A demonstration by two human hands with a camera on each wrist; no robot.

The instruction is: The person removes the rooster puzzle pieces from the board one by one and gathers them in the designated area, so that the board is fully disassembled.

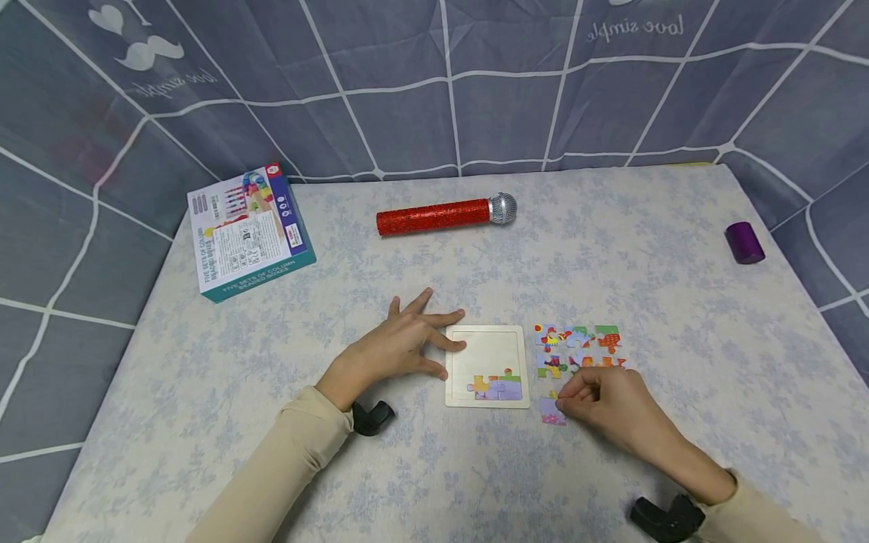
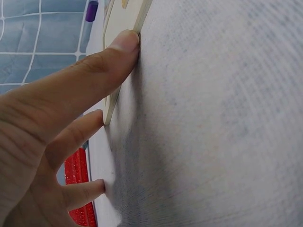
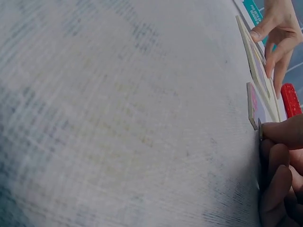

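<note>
A pale wooden puzzle tray [image 1: 485,351] lies on the table, with a few joined lilac, yellow and green puzzle pieces [image 1: 498,388] in its lower right corner. My left hand [image 1: 400,343] is spread at the tray's left side; in the left wrist view its thumb [image 2: 125,42] presses the tray's edge. Right of the tray, my right hand [image 1: 614,407] has thumb and fingers together at the edge of a lilac puzzle piece with pink marks [image 1: 553,412], pinching it. In the right wrist view that piece [image 3: 254,106] shows close beside the tray, partly covered by the fingertips.
Several loose colourful puzzle pieces [image 1: 577,339] lie above the right hand. A red glittery microphone [image 1: 434,218] lies behind the tray. A toy box [image 1: 247,226] stands at back left, a purple cylinder [image 1: 744,243] at far right. A grey tile-patterned curtain [image 1: 407,128] borders the table.
</note>
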